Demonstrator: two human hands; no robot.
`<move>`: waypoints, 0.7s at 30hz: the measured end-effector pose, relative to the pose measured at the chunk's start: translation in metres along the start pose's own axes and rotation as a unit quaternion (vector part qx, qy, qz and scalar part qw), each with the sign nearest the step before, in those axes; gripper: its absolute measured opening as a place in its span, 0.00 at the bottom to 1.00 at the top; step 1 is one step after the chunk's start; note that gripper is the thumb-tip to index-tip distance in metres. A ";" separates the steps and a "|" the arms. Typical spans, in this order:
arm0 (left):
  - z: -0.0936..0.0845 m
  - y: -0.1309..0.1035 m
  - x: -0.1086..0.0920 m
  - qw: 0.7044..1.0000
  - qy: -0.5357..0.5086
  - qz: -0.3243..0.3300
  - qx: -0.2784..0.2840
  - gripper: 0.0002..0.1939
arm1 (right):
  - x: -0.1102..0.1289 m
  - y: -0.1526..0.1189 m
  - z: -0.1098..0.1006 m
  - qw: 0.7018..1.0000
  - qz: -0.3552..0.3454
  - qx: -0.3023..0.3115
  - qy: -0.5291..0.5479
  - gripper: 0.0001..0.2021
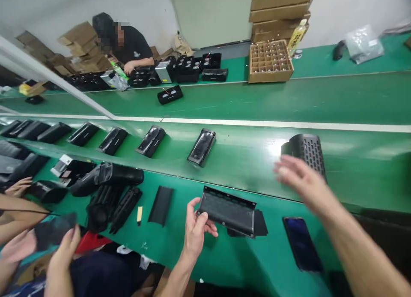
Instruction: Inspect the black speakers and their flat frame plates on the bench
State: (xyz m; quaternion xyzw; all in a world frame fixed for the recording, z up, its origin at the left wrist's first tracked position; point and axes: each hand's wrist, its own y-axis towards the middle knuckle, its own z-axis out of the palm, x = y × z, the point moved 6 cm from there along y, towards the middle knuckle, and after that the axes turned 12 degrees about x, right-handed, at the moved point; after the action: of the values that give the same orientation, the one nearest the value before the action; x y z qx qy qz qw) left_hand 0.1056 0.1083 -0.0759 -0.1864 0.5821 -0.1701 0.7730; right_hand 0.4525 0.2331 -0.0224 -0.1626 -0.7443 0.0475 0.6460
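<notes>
My left hand [196,226] grips one end of a black curved plastic cover [227,210], tilted so its hollow inner side faces up. Small light spots mark the cover's edges. Just beneath it, dark flat sheets [261,223] lie on the green bench. My right hand [297,172] is stretched out over the green belt, fingers extended and slightly blurred, with nothing seen in it. Close behind its fingers stands a black housing with a perforated grille [308,150]; whether they touch I cannot tell. Left of my left hand, another curved black panel [160,205] rests on the bench.
Several black housings [202,147] line the belt [250,160]. A phone [302,244] lies at the right. A co-worker's hands [62,250] hold a dark sheet at the left. Across the belt, another person [133,44] works near a divided cardboard box [270,76].
</notes>
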 end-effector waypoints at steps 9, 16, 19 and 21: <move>0.001 -0.069 0.024 0.996 -0.016 -0.016 0.088 0.32 | -0.115 -0.196 0.088 0.936 0.212 0.180 0.214 0.22; -0.003 -0.080 0.026 0.976 0.014 -0.078 0.205 0.23 | -0.109 -0.237 0.051 0.922 0.244 0.180 0.240 0.23; -0.004 -0.081 0.030 0.962 0.067 -0.092 0.249 0.21 | -0.112 -0.248 0.046 0.924 0.243 0.182 0.235 0.24; -0.004 -0.083 0.033 0.959 0.080 -0.093 0.254 0.21 | -0.113 -0.253 0.048 0.921 0.245 0.189 0.237 0.25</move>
State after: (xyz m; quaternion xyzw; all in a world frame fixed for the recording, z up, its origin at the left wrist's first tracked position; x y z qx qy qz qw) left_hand 0.1063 0.0192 -0.0642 -0.0231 0.5594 -0.3979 0.7268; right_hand 0.3728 -0.0327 -0.0664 -0.2215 -0.4840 0.3037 0.7902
